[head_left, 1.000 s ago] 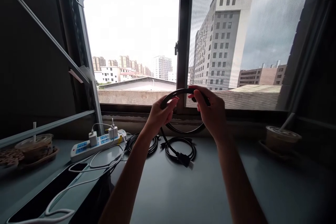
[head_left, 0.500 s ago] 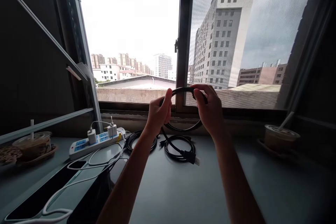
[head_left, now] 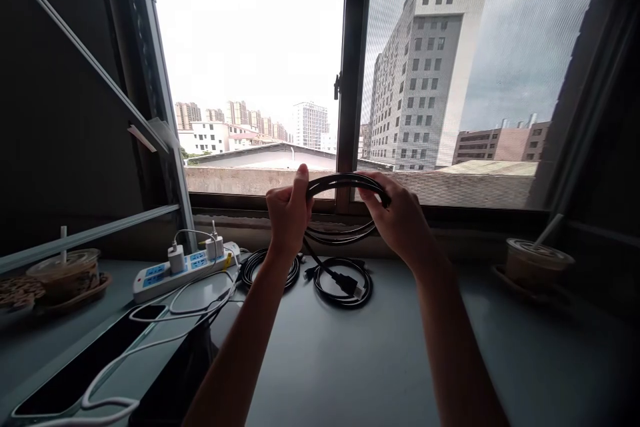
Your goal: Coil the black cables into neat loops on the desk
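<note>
A black HDMI cable (head_left: 341,181), gathered into a loop of several turns, is held up in front of the window. My left hand (head_left: 291,213) is closed round the loop's left side, thumb pointing up. On the right side, my right hand (head_left: 397,217) grips the loop between thumb and fingers. One end of the cable hangs down below my left hand, its HDMI plug (head_left: 349,284) over a coiled black cable (head_left: 369,290) on the table. A second coiled black cable (head_left: 265,259) lies behind my left forearm.
A white power strip (head_left: 187,267) with chargers and white cords sits at the left, near a phone (head_left: 90,367) and another dark flat object (head_left: 173,373). Lidded drink cups stand at the far left (head_left: 67,273) and right (head_left: 537,263). A metal frame (head_left: 100,233) rises at the left.
Both hands have shifted, the left one leftward and slightly down. The held loop now looks flatter and wider, with its turns spread apart. The hanging plug has swung slightly left and up.
</note>
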Demonstrator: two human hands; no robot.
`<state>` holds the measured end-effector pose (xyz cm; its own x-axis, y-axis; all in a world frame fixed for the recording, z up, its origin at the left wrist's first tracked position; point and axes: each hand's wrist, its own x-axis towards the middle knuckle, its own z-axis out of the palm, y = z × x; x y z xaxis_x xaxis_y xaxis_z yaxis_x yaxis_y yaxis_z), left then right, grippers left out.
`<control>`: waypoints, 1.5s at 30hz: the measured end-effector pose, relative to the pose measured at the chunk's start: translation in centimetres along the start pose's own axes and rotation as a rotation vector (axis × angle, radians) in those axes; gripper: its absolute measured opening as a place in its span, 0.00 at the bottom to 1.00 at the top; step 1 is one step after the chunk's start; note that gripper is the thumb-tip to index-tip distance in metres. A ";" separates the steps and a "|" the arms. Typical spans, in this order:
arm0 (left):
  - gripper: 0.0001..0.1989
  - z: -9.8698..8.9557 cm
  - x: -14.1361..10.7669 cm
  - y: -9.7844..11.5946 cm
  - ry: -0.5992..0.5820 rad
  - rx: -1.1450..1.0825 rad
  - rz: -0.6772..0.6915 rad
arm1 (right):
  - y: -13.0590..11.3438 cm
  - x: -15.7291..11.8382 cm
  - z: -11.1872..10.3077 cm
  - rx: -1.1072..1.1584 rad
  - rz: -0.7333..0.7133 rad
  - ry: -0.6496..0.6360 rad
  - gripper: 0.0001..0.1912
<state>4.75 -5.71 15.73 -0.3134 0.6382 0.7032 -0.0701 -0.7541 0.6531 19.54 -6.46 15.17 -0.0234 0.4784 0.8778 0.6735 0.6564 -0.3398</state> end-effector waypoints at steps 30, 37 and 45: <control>0.25 -0.4 0.5 -0.4 -0.080 -0.251 -0.066 | -0.7 -0.1 -1.9 0.617 0.281 -0.418 0.23; 0.27 0.1 0.4 -1.3 -0.057 -0.155 -0.154 | -1.0 -0.3 -1.3 0.874 0.314 -0.533 0.22; 0.25 -1.7 2.2 -2.8 -0.006 -0.071 -0.362 | 0.0 0.4 0.7 0.612 0.154 -0.201 0.23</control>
<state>2.63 -2.48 15.02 -0.2506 0.8665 0.4318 -0.2411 -0.4878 0.8390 18.99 -5.87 15.28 -0.1375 0.6536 0.7443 0.1405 0.7567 -0.6385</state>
